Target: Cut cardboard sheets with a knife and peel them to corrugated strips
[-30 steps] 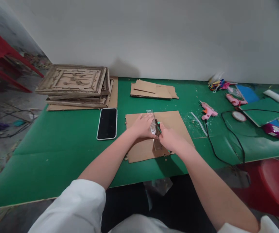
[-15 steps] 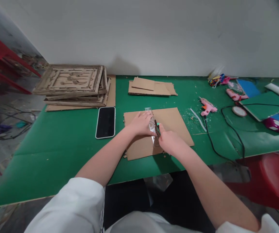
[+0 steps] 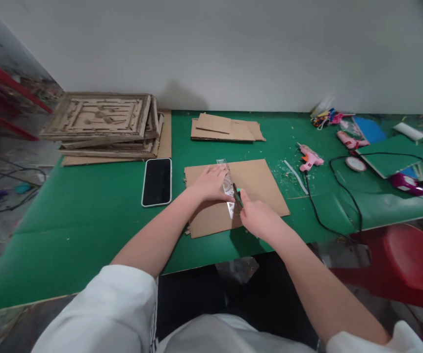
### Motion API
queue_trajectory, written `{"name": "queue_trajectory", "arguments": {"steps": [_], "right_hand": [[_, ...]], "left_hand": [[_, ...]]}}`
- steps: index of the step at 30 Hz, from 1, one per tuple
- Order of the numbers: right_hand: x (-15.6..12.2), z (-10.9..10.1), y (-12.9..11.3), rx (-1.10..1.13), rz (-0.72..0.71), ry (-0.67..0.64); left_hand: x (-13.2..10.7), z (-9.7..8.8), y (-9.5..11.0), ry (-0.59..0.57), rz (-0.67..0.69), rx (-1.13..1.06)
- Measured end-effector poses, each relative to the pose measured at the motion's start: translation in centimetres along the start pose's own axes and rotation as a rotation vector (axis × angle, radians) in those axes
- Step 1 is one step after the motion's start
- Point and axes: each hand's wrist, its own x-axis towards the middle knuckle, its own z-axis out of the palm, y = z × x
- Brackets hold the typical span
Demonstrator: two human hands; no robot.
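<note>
A sheet of brown cardboard (image 3: 259, 181) lies flat in front of me. Across its middle runs a clear plastic ruler (image 3: 230, 210), pointing away from me. My left hand (image 3: 210, 184) rests on the ruler, fingers stretched out and thumb spread toward me, pressing it onto the sheet. Closed around a utility knife (image 3: 237, 194) with a dark body and a green part, my right hand (image 3: 257, 215) holds it along the ruler's right edge. The blade's contact with the cardboard is too small to make out.
Left of the sheet lies a phone (image 3: 157, 182), with stacked cardboard frames (image 3: 101, 117) behind it. Cardboard offcuts (image 3: 226, 130) sit near the wall. To the right are a pink glue gun (image 3: 310, 158), its black cable, a tape roll (image 3: 355, 164) and a purple device (image 3: 408, 184).
My right hand has drawn the knife slightly toward me along the ruler. The left hand stays put on the ruler. The whole view has shifted a little.
</note>
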Motion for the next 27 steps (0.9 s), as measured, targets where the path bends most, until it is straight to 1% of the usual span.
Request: {"name": "queue_trajectory", "arguments": {"steps": [4,12,16,20,25,27], "right_hand": [[-0.5,0.5,0.2,-0.025,-0.013,0.013],[-1.3,1.0,0.0,-0.055,0.007,-0.016],[-1.9,1.3,0.2,-0.077,-0.018,0.002],[-2.6,1.7,0.2,-0.074,-0.024,0.011],[-3.6,2.2,0.4,-0.062,-0.019,-0.024],[-4.0,2.4,0.5,-0.056,-0.025,-0.017]], "left_hand": [[0.0,0.0,0.0,0.000,0.006,-0.002],[-0.1,-0.4,0.2,-0.019,0.006,0.011],[-0.1,-0.4,0.2,-0.008,0.009,0.009],[-0.1,-0.4,0.3,-0.002,0.011,0.004],[-0.1,-0.6,0.5,-0.014,0.006,-0.001],[-0.1,-0.7,0.5,-0.019,0.007,-0.001]]}}
